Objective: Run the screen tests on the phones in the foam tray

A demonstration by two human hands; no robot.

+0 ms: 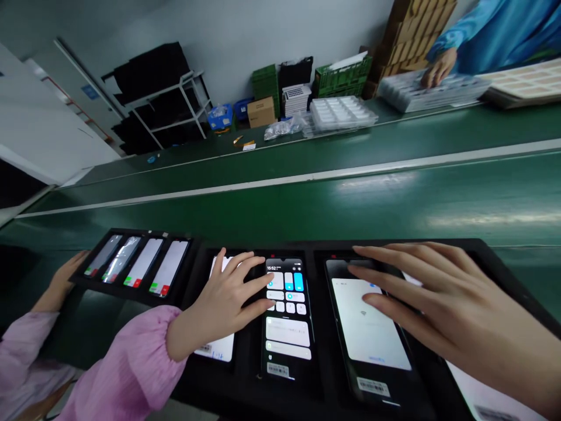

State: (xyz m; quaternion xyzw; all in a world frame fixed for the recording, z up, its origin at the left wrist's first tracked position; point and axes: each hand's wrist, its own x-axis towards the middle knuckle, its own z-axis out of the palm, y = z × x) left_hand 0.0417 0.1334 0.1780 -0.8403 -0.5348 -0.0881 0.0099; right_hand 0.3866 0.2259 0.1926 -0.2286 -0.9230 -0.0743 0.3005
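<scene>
My left hand [232, 292], in a pink sleeve, is spread over the black tray [328, 374]. It partly covers a phone with a white screen [221, 345]. Its fingertips reach the edge of a phone showing quick-setting tiles [287, 327]. From the right, my right hand [442, 298] lies over a phone with a Wi-Fi symbol on its pale screen [372, 327], fingers stretched and holding nothing. Whether the fingertips press the glass I cannot tell. Beneath my right wrist, another white-screened phone [486, 394] is partly hidden.
At left, another person's hand [65, 275] holds a smaller black tray [140, 293] with several lit phones. Behind runs a green work surface [263, 207] with a pale strip. Across it, a blue-sleeved person's hand [439, 67] touches stacked clear trays [407, 96]. White trays [342, 114] stand nearby.
</scene>
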